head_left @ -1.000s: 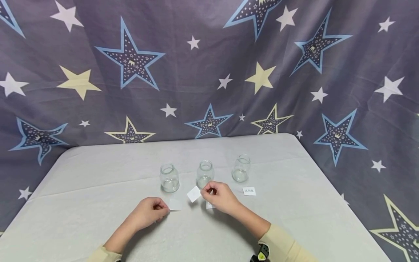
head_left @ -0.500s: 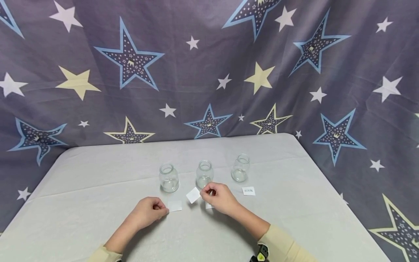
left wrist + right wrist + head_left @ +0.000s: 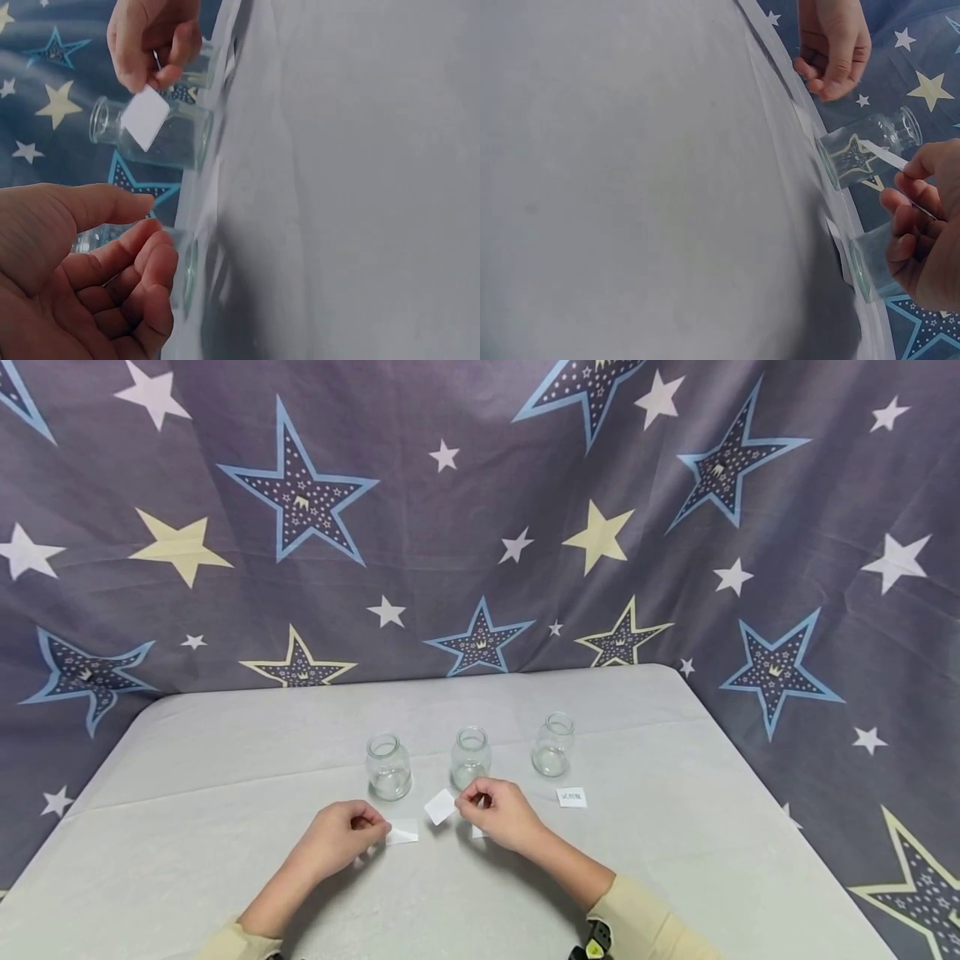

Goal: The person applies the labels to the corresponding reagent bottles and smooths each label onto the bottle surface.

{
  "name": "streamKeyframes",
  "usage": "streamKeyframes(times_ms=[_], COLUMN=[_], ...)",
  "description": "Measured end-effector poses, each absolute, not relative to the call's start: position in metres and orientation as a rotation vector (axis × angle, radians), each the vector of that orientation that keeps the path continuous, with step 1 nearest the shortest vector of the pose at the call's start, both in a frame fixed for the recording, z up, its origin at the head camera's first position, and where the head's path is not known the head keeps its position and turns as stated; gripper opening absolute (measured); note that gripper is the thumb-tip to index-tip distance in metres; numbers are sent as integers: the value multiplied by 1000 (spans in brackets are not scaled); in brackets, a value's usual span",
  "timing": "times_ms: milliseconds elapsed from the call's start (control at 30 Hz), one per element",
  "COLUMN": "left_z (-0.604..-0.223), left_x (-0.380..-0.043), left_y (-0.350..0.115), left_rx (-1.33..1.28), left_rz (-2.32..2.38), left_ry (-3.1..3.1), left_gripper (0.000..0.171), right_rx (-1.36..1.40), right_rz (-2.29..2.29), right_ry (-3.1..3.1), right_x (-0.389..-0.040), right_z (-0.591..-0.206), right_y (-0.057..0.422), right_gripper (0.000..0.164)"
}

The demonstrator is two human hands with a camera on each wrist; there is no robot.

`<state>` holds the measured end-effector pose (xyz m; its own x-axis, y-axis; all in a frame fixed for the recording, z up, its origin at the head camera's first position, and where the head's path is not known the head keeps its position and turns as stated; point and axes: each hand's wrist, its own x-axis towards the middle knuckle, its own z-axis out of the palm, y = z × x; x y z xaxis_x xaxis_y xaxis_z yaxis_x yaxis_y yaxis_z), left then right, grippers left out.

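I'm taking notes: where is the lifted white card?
In the head view, the lifted white card is pinched by the right hand, on its left side, in front of the gap between the left jar and middle jar.

Your head view evenly lit, diffuse light seemingly from above, soft shadows on the table [image 3: 690,868] under your hands [image 3: 336,842], backdrop [image 3: 420,560] stretched toward the edges, your wrist views dimmer, bluish, hazy, faint glints on the jars [image 3: 388,772]
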<state>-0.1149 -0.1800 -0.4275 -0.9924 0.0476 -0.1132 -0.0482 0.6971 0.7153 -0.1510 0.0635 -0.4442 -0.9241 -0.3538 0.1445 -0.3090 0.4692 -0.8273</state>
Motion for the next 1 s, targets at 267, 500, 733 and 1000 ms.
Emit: streamKeyframes(times_ms=[267, 500, 733, 1000], left_z=[-421, -419, -419, -417], left_x=[-114, -116, -115, -113], left_y=[-167, -151, -140, -136], left_rx=[25, 57, 76, 80], left_rz=[1284, 1421, 1515, 1546], left_ry=[2829, 2769, 2716, 2699], left_gripper=[5, 4, 4, 4], right_rx=[-624, -671, -726, -817], right_rz=[-1478, -1484, -1450, -1397], right_ry=[2683, 2752, 2792, 2870], right_x=[-149, -147, -141, -137], right_z=[-443, -441, -438, -438], right_y=[57, 50, 44, 39], right_gripper=[6, 6, 7, 5])
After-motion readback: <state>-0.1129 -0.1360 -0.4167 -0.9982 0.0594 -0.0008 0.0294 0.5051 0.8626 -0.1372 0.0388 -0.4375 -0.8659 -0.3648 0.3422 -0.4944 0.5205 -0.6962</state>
